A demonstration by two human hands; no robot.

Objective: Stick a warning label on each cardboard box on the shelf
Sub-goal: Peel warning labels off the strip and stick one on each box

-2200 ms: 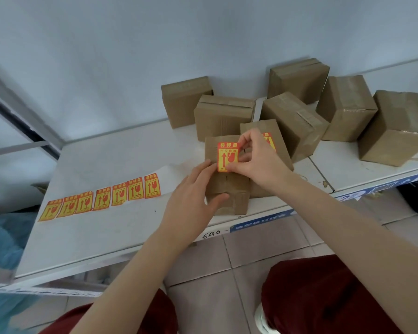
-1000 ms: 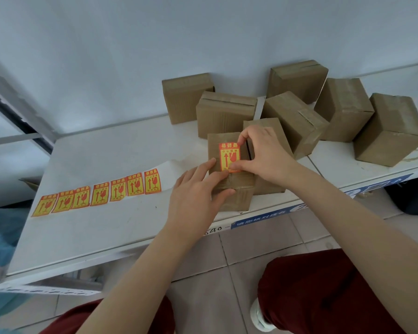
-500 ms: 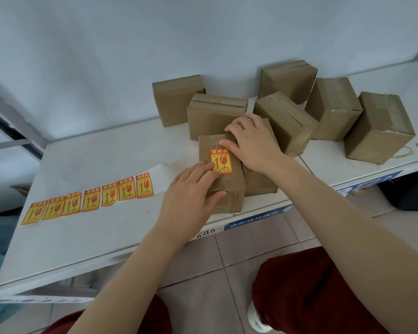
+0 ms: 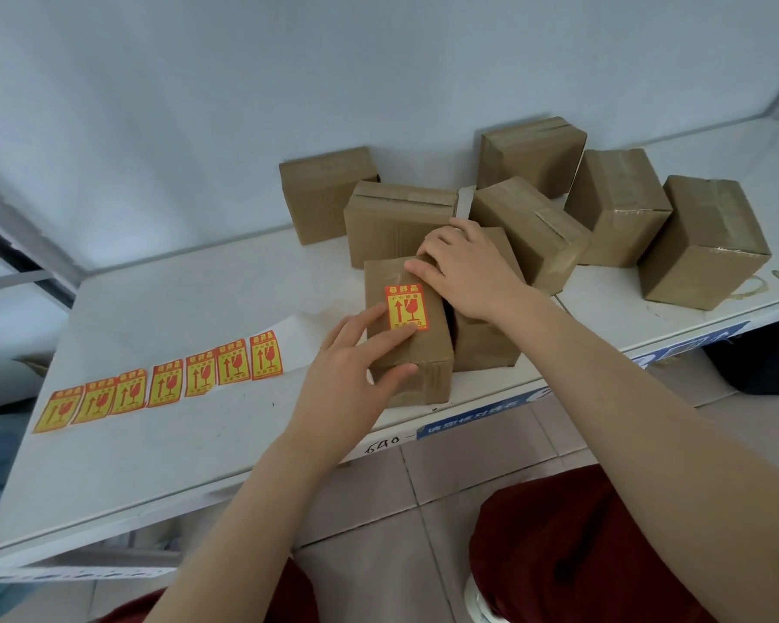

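Observation:
A small cardboard box [image 4: 417,353] stands at the front edge of the white shelf [image 4: 190,424] with a red and yellow warning label [image 4: 406,308] stuck on its top. My left hand [image 4: 356,361] grips this box at its near left side, fingers just below the label. My right hand [image 4: 464,267] rests over the box's far right corner and over a second box [image 4: 486,348] right behind it. A strip of several more labels [image 4: 163,384] lies flat on the shelf to the left.
Several more cardboard boxes stand behind and to the right, among them a back left box [image 4: 324,191] and a far right box [image 4: 704,245]. A grey wall rises behind. The tiled floor [image 4: 423,487] and my red-clad knees [image 4: 581,555] lie below the shelf edge.
The label, held in my right fingers over the box earlier, now lies stuck on its top. My right hand has let go and shifted to the far right corner. My left hand stayed.

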